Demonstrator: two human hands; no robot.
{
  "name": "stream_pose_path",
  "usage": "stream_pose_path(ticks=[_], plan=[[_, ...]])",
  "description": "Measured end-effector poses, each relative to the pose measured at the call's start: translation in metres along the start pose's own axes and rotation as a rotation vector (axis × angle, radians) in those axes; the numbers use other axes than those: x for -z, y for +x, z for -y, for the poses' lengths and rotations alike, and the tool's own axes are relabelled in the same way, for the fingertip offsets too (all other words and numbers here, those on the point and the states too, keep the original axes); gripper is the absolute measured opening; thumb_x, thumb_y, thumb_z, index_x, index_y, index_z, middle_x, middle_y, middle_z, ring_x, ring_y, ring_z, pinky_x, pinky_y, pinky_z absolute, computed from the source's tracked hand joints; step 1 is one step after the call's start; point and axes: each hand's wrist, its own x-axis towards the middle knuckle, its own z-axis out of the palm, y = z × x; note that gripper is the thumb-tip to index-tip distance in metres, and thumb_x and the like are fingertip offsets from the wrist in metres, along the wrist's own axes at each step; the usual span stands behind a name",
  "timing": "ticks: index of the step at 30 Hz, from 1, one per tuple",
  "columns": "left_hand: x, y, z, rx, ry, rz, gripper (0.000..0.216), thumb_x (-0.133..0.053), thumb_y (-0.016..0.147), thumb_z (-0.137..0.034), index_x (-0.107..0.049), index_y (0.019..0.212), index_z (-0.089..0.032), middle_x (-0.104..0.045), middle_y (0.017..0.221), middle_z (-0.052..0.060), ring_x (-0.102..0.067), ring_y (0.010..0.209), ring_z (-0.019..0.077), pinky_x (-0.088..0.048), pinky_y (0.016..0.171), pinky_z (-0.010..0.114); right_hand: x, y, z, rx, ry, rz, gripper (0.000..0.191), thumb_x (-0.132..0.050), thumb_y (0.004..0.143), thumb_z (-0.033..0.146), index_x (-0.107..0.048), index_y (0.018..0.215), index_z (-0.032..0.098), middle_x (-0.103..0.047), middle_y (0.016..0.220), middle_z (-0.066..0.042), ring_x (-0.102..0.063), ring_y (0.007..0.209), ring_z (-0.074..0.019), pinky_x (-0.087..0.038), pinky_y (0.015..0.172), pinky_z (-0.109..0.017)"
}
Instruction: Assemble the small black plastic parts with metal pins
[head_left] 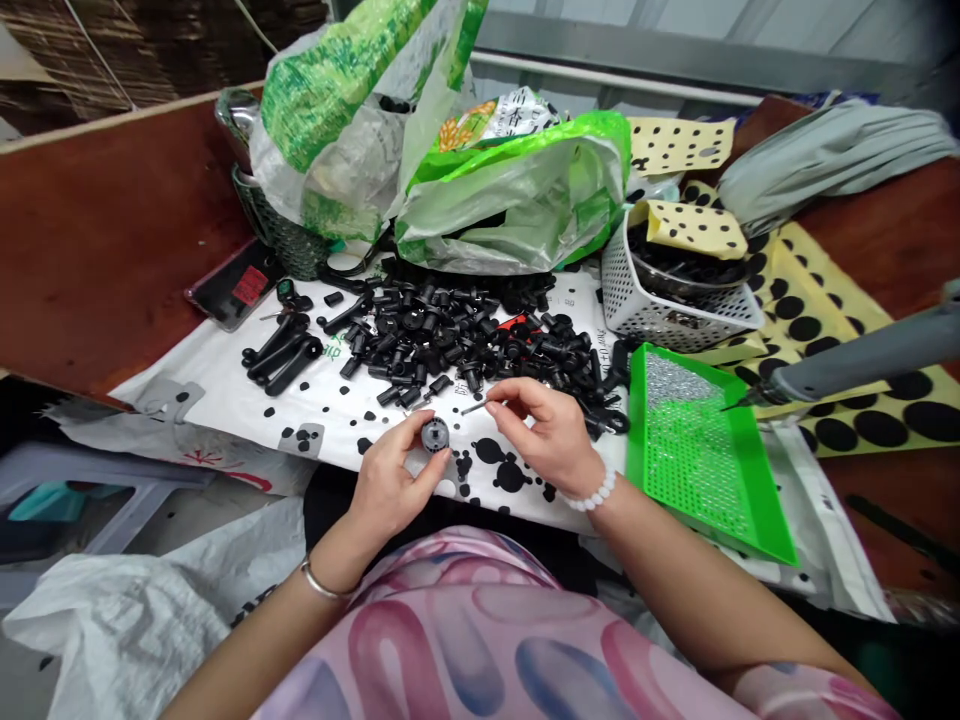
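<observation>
Between the thumb and forefinger of my left hand (pixel 394 475) is a small round dark plastic part (pixel 435 434), its flat face turned up. My right hand (pixel 541 430) pinches a thin metal pin (pixel 474 407), which points left toward the round part without touching it. Just beyond both hands lies a heap of small black plastic parts (pixel 450 335) on the white sheet (pixel 217 385). Several black handle-like pieces (pixel 281 355) rest left of the heap.
Right of my right arm sits a green perforated tray (pixel 757 500) with small silvery pieces. An electric screwdriver (pixel 862 350) reaches over it. A white basket (pixel 675 320) and plastic bags (pixel 517 220) stand behind. A phone (pixel 234 285) lies by the left board (pixel 112 240).
</observation>
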Motion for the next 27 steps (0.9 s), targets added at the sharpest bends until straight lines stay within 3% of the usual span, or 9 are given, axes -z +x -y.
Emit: stream_pose_path(ticks=[13, 21, 23, 27], plan=[[0.000, -0.002, -0.009, -0.185, -0.006, 0.029, 0.040, -0.059, 0.080, -0.028, -0.053, 0.117, -0.015, -0.065, 0.105, 0.009, -0.062, 0.091, 0.0182, -0.050, 0.084, 0.030, -0.006, -0.018, 0.014, 0.305, -0.071, 0.073, 0.012, -0.045, 0.086, 0.011, -0.056, 0.088, 0.016, -0.065, 0.078, -0.007, -0.061, 0.070, -0.0145, -0.050, 0.064, -0.026], [0.009, 0.002, -0.012, -0.178, -0.092, 0.111, 0.038, -0.061, 0.078, -0.033, -0.056, 0.112, -0.017, -0.067, 0.103, 0.009, -0.063, 0.088, 0.0184, -0.052, 0.081, 0.032, 0.008, -0.030, 0.017, 0.513, -0.119, 0.128, 0.016, -0.048, 0.084, 0.011, -0.057, 0.096, 0.015, -0.068, 0.090, -0.011, -0.065, 0.077, -0.0174, -0.051, 0.064, -0.027], [0.011, 0.003, -0.013, -0.190, -0.129, 0.145, 0.037, -0.061, 0.078, -0.034, -0.057, 0.111, -0.017, -0.067, 0.102, 0.008, -0.064, 0.087, 0.0183, -0.053, 0.079, 0.031, 0.011, -0.032, 0.018, 0.500, -0.068, 0.131, 0.016, -0.047, 0.085, 0.011, -0.058, 0.095, 0.016, -0.068, 0.090, -0.010, -0.064, 0.077, -0.0164, -0.051, 0.064, -0.026], [0.011, 0.004, -0.016, -0.310, -0.089, 0.159, 0.041, -0.063, 0.077, -0.032, -0.054, 0.116, -0.019, -0.067, 0.104, 0.009, -0.063, 0.094, 0.0198, -0.051, 0.085, 0.032, 0.014, -0.034, 0.020, 0.322, 0.076, 0.095, 0.011, -0.051, 0.085, 0.012, -0.057, 0.093, 0.016, -0.066, 0.080, -0.007, -0.064, 0.075, -0.0138, -0.053, 0.067, -0.024]])
